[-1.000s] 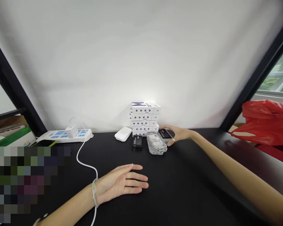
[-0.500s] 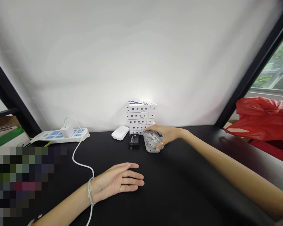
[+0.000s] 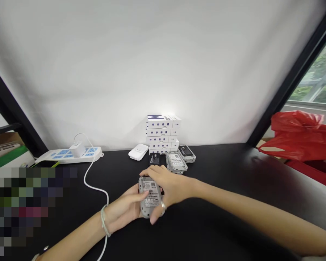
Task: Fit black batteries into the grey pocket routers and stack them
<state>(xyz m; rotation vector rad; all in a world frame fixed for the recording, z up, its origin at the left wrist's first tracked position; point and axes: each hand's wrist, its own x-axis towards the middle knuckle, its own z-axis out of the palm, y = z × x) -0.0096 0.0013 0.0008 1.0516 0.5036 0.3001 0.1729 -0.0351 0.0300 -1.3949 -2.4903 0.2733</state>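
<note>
Both hands hold a grey pocket-sized electronic device (image 3: 150, 198) with its back off, showing a printed label with a square code inside. My left hand (image 3: 127, 208) has its thumb on the label side and its fingers beneath. My right hand (image 3: 172, 185) curves around the device's top and right edge, its thumb near the lower right corner. Just beyond the hands lies a black battery (image 3: 154, 158) marked 3000mAh, partly covered by my right hand. Beside it are another open-backed device (image 3: 176, 162), stacked on something grey, and a device with a black battery in it (image 3: 187, 153).
White boxes (image 3: 163, 132) stand stacked against the white backdrop, with a white device (image 3: 138, 152) on their left. A power strip (image 3: 51, 156) holds a white charger (image 3: 77, 149), whose cable (image 3: 89, 185) runs past my left wrist. A red plastic bag (image 3: 301, 136) is at right.
My right hand has brought an open-backed device from beside the boxes towards me. My left hand, open before, now grips it too. The devices behind are uncovered.
</note>
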